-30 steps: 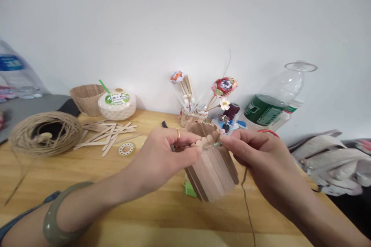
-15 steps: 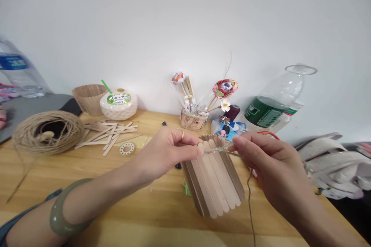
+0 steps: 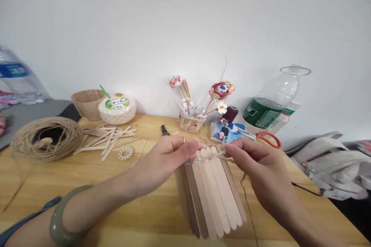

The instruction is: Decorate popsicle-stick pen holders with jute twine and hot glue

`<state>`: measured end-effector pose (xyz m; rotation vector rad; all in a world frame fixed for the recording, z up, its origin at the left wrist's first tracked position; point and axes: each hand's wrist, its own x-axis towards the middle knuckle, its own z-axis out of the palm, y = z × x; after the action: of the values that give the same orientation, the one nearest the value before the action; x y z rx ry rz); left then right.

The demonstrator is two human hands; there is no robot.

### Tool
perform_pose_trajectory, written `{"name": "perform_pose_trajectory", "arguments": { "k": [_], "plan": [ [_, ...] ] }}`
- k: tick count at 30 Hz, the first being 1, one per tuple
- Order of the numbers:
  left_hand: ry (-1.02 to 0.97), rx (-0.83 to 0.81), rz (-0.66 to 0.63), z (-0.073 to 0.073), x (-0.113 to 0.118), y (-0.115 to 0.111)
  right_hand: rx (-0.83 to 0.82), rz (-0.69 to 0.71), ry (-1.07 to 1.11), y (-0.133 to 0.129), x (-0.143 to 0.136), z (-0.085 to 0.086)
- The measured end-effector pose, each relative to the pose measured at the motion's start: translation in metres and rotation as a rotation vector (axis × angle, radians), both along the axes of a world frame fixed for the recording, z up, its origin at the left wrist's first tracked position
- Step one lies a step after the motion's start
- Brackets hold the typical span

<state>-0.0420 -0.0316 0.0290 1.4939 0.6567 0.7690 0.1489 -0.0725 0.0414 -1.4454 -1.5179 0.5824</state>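
Stick piece, held at the rim by two bare hands

Head view. Stick piece [image 3: 214, 195]: pale and darker flat wooden sticks, round-ended, side by side in a curve; far side and base hidden. It hangs tilted beneath the fingertips, above the wooden table [image 3: 139, 216].

Left hand [image 3: 162, 162]: thumb and forefinger pinched shut on the rim; remaining fingers largely hidden. Gold ring, green bangle.

Right hand [image 3: 261, 164]: thumb and forefinger closed on the end of a glittery strand [image 3: 203, 158] crossing the stick tops; exact contact hard to make out. Dark cord [image 3: 248, 204], thin, hangs below these fingers, cut off by the lower edge.

Left of the left fingers: coarse twine coil [image 3: 46, 137]; loose flat sticks [image 3: 108, 139]; round patterned tape roll [image 3: 125, 153]; fluted brown cup [image 3: 87, 104]; white faceted coconut [image 3: 116, 112], green label, Chinese characters too small to read surely.

Beyond the right fingers: red-handled scissors [image 3: 268, 139], partly hidden; clear plastic bottle [image 3: 262, 112], green label, lettering blurred. Beyond both hands: folded-paper flowers [image 3: 222, 90].
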Motion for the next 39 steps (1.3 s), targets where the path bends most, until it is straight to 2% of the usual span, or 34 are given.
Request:
{"name": "perform_pose_trajectory", "arguments": {
  "k": [4,9,12,15,21,27,33,35,39],
  "plan": [
    [-0.004,-0.057,-0.113,0.002,-0.003,-0.001,0.030,0.038,0.024,0.000,0.003,-0.001],
    [0.086,0.057,-0.140,0.004,-0.005,0.002,0.198,0.082,0.036,-0.007,0.011,-0.005],
    [0.145,0.079,-0.095,0.004,-0.004,0.005,0.356,0.171,-0.152,-0.015,0.019,-0.010],
    [0.189,0.103,-0.081,0.003,-0.004,0.005,0.441,0.226,-0.349,-0.022,0.025,-0.013],
    [0.186,0.104,-0.086,0.002,-0.003,0.003,0.554,0.223,-0.462,-0.024,0.024,-0.009],
    [0.197,0.077,-0.112,0.000,-0.002,0.006,0.363,0.288,-0.409,-0.019,0.022,-0.005],
    [-0.090,-0.016,-0.162,-0.012,0.001,0.012,0.037,0.126,-0.196,-0.014,0.019,-0.017],
    [-0.068,-0.010,-0.136,-0.014,0.002,0.014,-0.027,0.109,-0.093,-0.010,0.015,-0.023],
    [0.049,-0.012,-0.152,-0.013,0.006,0.016,-0.033,0.121,-0.002,-0.007,0.008,-0.038]
  ]
}}
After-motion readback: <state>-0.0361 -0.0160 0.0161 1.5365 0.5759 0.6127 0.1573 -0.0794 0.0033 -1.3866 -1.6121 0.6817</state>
